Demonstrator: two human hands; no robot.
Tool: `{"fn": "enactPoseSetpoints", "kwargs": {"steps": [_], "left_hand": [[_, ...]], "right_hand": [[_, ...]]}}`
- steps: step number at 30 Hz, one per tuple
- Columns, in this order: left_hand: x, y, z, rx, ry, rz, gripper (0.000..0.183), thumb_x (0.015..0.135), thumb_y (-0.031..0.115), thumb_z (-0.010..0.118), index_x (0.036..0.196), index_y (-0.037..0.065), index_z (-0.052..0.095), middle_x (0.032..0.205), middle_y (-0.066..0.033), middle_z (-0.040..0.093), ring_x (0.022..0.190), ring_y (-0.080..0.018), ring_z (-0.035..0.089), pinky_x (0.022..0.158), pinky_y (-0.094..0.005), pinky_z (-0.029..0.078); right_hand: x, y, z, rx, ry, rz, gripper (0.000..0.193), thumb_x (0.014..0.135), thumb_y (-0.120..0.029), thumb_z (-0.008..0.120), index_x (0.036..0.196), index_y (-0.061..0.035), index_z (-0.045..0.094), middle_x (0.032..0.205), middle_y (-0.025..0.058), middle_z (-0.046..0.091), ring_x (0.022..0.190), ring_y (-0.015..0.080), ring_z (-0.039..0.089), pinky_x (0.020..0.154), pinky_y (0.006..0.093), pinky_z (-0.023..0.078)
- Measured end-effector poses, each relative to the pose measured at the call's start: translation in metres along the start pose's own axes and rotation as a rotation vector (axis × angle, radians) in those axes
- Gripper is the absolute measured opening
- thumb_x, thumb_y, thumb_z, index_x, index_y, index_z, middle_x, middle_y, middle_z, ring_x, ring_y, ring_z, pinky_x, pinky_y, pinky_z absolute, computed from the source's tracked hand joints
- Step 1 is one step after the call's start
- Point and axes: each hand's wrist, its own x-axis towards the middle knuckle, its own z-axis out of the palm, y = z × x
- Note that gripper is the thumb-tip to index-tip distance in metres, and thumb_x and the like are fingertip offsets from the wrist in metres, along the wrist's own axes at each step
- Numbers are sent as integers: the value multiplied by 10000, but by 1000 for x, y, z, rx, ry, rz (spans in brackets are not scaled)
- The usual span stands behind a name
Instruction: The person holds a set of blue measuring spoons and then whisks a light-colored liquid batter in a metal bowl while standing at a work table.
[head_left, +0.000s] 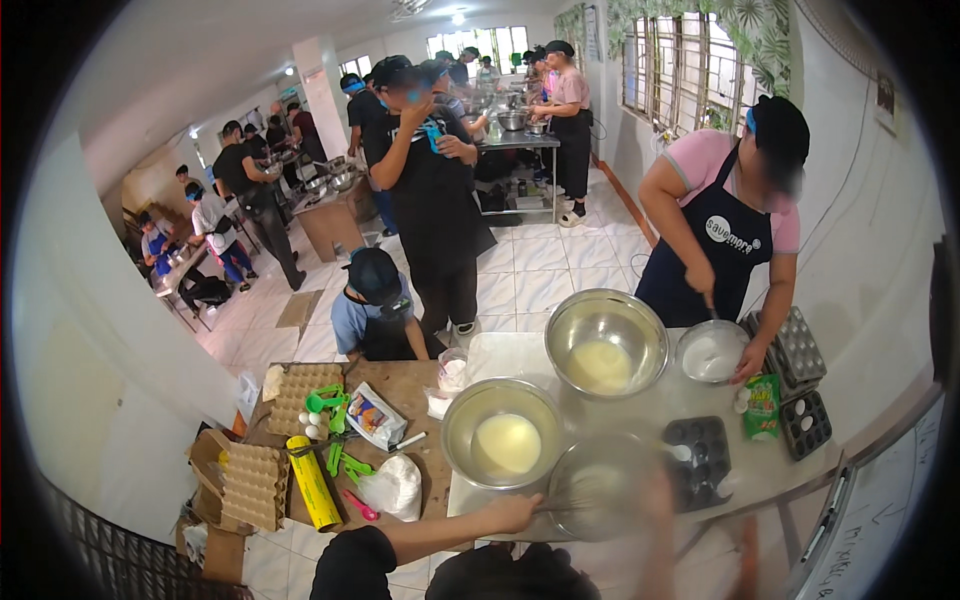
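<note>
Pale tabletop [640,412] supports the near-edge bowl [572,468]; whisk [572,502], gripped by left hand [515,512], points rightward into it; right hand [658,495] blurred, grip indeterminable.

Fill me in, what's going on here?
The person's left hand grips a whisk in a bowl; the right hand, badly blurred, is by the bowl's right side, its grip unclear. Two steel bowls of pale yellow mix stand nearby. Across from them, a co-worker holds a smaller bowl of white mix with one hand and a utensil in the other.
</note>
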Motion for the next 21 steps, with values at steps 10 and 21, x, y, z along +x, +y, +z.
{"fn": "enactPoseSetpoints", "kwargs": {"steps": [10, 21], "left_hand": [[6, 0, 1, 42, 2, 16, 436, 867, 172, 456, 1294, 85, 434, 896, -230, 638, 842, -399, 620, 719, -503, 481], [2, -4, 4, 24, -33, 1, 404, 879, 195, 485, 1260, 63, 453, 938, -239, 629, 887, -403, 611, 754, -510, 473]], "right_hand": [[23, 51, -4, 205, 2, -39, 432, 887, -42, 500, 1316, -25, 457, 1313, 130, 501, 1222, 218, 456, 1016, 294, 321], [7, 9, -1, -6, -1, 4, 425, 892, -55, 506, 1316, -54, 471, 1287, 117, 524, 1183, 199, 486, 995, 286, 343]]}}
